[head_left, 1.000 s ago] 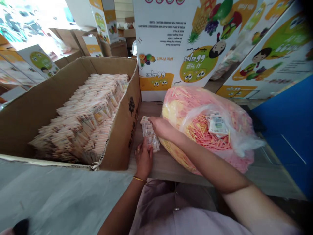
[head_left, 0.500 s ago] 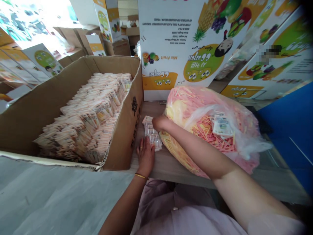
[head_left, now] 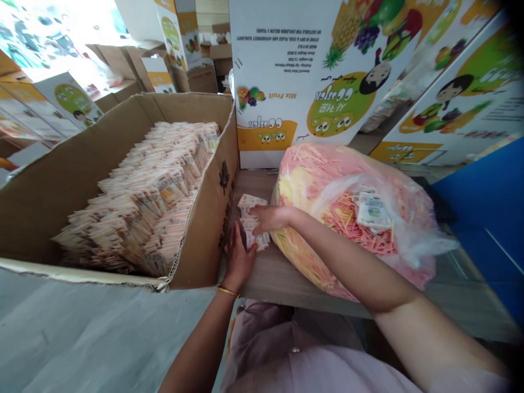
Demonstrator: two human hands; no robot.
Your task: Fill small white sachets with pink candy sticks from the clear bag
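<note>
A short row of small printed candy packets (head_left: pixel 247 202) lies on the table between the carton and the plastic bag. My left hand (head_left: pixel 238 259) is at the near left side of this row, fingers stretched out and thumb apart, close to the carton wall. Over the right side of the same packets reaches my right hand (head_left: pixel 271 218), its fingers apart and touching them. Neither hand grips anything that I can see. Part of the row is covered by my fingers. Many similar packets (head_left: pixel 164 185) stand in dense rows inside the open cardboard carton (head_left: pixel 204 218).
A clear plastic bag (head_left: pixel 307 164) full of pink and yellow sticks sits at the right, with a few packets (head_left: pixel 372 210) on top. Printed fruit cartons (head_left: pixel 278 82) line the back. A blue panel (head_left: pixel 487 218) borders the table (head_left: pixel 282 278) at far right.
My right hand has come nearer and lower along the row, its fingers now spread apart. My left hand has shifted slightly left, its thumb and fingers opened wider.
</note>
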